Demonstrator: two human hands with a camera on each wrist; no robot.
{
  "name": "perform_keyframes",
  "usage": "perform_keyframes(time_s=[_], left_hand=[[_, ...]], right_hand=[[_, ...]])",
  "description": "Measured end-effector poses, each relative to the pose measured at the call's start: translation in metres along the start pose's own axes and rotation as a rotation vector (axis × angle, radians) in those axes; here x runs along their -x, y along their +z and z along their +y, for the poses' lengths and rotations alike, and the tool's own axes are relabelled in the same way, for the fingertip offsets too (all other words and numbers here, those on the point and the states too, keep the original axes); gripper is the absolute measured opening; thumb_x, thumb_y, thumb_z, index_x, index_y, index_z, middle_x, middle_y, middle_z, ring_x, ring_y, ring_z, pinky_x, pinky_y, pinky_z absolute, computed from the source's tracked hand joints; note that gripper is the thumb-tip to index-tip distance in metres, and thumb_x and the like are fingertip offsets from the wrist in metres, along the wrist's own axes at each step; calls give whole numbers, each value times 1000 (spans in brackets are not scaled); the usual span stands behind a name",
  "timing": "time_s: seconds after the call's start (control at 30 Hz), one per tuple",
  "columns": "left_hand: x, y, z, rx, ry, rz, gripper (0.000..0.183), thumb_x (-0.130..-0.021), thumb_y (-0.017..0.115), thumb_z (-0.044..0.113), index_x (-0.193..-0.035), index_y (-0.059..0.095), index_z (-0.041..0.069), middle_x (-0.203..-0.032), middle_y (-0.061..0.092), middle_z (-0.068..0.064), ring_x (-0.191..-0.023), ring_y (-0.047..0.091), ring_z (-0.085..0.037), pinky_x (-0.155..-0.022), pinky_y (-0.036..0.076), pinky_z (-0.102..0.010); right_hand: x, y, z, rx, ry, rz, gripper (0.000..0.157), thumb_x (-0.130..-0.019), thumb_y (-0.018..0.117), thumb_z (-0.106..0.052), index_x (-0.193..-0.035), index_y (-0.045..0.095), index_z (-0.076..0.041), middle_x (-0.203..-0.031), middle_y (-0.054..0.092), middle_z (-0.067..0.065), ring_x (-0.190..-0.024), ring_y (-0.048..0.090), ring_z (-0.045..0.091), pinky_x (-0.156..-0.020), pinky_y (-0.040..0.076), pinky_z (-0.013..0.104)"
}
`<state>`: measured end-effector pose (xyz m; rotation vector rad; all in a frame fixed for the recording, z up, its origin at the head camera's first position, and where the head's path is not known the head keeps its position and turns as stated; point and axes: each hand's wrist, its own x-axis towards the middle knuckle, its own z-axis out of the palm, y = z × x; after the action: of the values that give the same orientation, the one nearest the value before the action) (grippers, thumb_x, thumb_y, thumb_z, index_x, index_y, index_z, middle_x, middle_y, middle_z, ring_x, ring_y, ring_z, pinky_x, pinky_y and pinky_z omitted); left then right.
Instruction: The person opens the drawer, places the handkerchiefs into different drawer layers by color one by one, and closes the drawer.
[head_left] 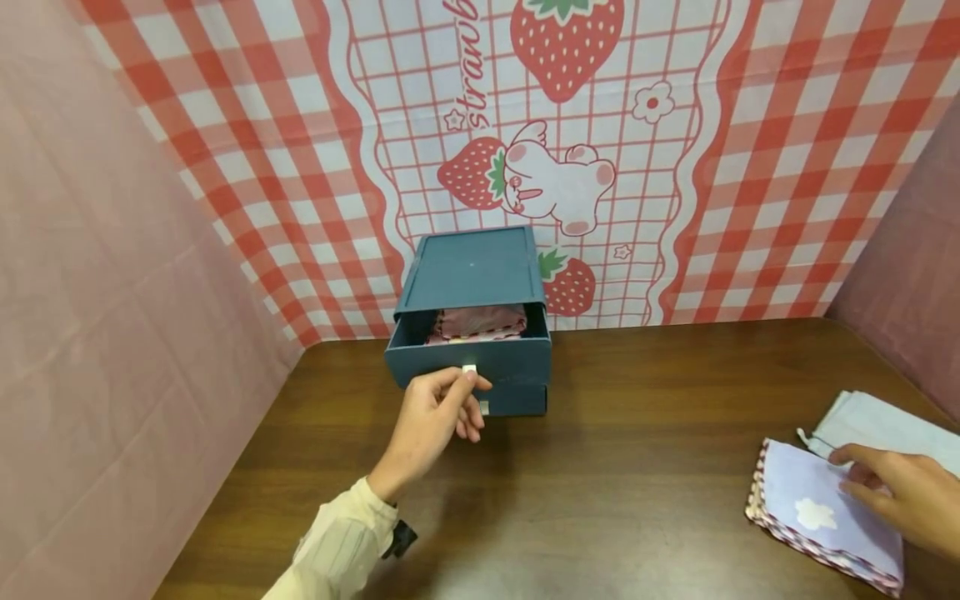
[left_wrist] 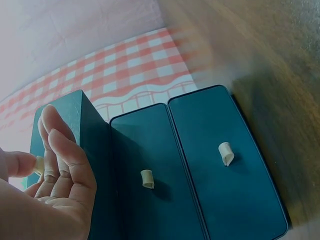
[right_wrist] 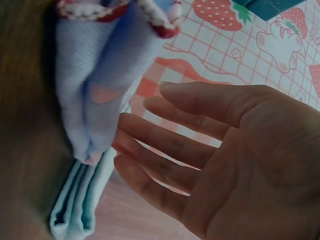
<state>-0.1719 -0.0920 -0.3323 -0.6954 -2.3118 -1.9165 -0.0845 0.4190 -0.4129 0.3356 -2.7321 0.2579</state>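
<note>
The edge-cropped right hand (head_left: pixel 900 496) hides part of the lavender cloth (head_left: pixel 836 533).

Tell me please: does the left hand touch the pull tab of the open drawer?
Touching. The left wrist view shows the left hand pinching the pull tab between thumb and fingers.

The left hand (left_wrist: pixel 65 185) is positioned at the left and pinches a cream pull tab (left_wrist: pixel 39 166) between thumb and fingers. The tab belongs to the extended drawer (left_wrist: pixel 97 155), a dark teal unit projecting beyond the two adjacent fronts. Immediately right is the middle drawer front (left_wrist: pixel 142 142), fitted with a curled cream tab (left_wrist: pixel 147 179). The right drawer front (left_wrist: pixel 215 195) adjoins it and carries a matching tab (left_wrist: pixel 226 153). A red-and-white checked cloth (left_wrist: pixel 135 65) lies on the far side; a brown tabletop (left_wrist: pixel 280 65) extends right.
</note>
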Motion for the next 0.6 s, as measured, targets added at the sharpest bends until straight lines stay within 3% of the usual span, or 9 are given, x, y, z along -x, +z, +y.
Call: perform_keyframes(time_s=[0.2,0.3,0.5,0.6], left_hand=[[-7,-3,-4,6,-1,-1,32,-106,51,26,-103,71,3,-67,65,-15,-52,63,-27,-52,57,-42],[-11,-4,-5,6,-3,-4,33,-106,51,27,-104,71,0,-67,65,-15,-53,63,-27,-52,57,-42],[-22,-6,-9,13,-9,-4,37,-106,50,28,-105,70,-3,-69,66,-18,-53,63,-29,-53,57,-46],[-28,-4,-11,12,-7,-6,38,-106,49,28,-107,69,-4,-70,66,-19,-54,63,-29,-53,57,-39]], right_hand=[[0,7,3,56,-5,-24,31,-59,84,0,-83,68,-9,-80,70,11,-68,62,13,-60,51,40],[2,11,4,68,-15,-23,33,-57,86,-1,-83,68,-8,-82,70,13,-71,65,19,-62,51,37],[3,16,7,72,-15,-29,31,-58,86,-1,-82,68,-8,-80,70,8,-70,63,13,-62,51,37],[4,17,10,59,-8,-9,31,-57,85,1,-81,68,-7,-80,70,8,-71,63,11,-64,47,22]])
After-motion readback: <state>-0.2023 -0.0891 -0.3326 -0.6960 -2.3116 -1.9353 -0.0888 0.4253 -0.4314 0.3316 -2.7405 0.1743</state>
